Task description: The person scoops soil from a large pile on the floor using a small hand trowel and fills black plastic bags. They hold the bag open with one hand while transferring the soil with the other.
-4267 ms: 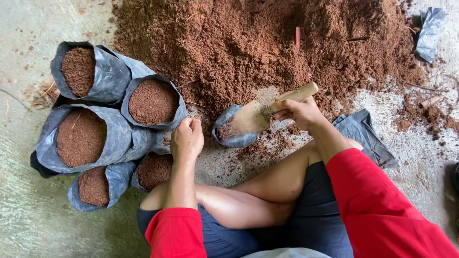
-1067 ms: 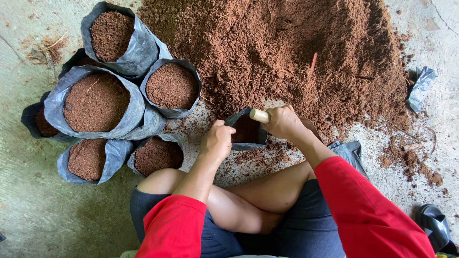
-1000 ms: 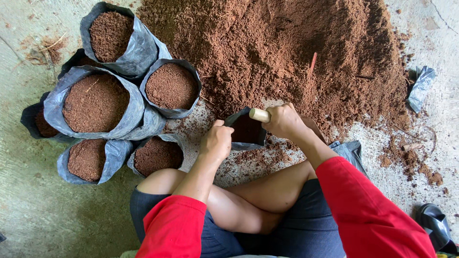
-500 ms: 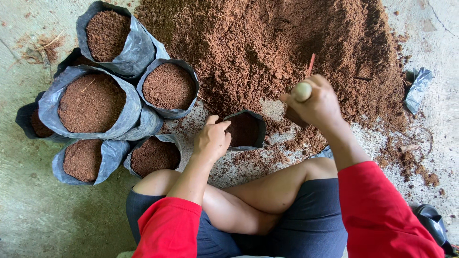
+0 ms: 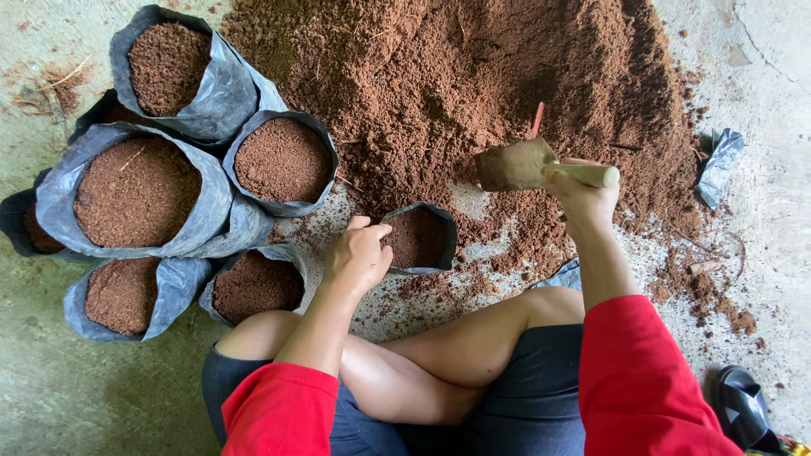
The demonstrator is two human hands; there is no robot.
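head view: person is sitting cross-legged on the concrete floor [image 5: 760, 51], red sleeves, looking straight down at the work. left hand [image 5: 359, 253] is gripping the near rim of a small dark grow bag [image 5: 418, 239], fingers curled over the edge, so the floppy plastic is staying upright with its mouth open. the bag is sitting on the floor right at the foot of the soil heap [image 5: 473, 76], between the two hands, and is looking mostly full of brown soil. right hand [image 5: 583, 192] is closed tight around the pale wooden handle of a trowel [image 5: 517, 164], blade tipped up and hanging over the heap's edge, apart from the bag, blade caked with soil. filled bags [image 5: 139, 190] are bunching together on the person's left, mouths up and leaning on each other, well out of the scooping path. a thin red stick [image 5: 537, 118] is poking up out of the heap just behind the blade. an empty grey bag [image 5: 720, 165] is lying crumpled at the far right of the heap. a dark sandal [image 5: 743, 405] is lying by the right knee.
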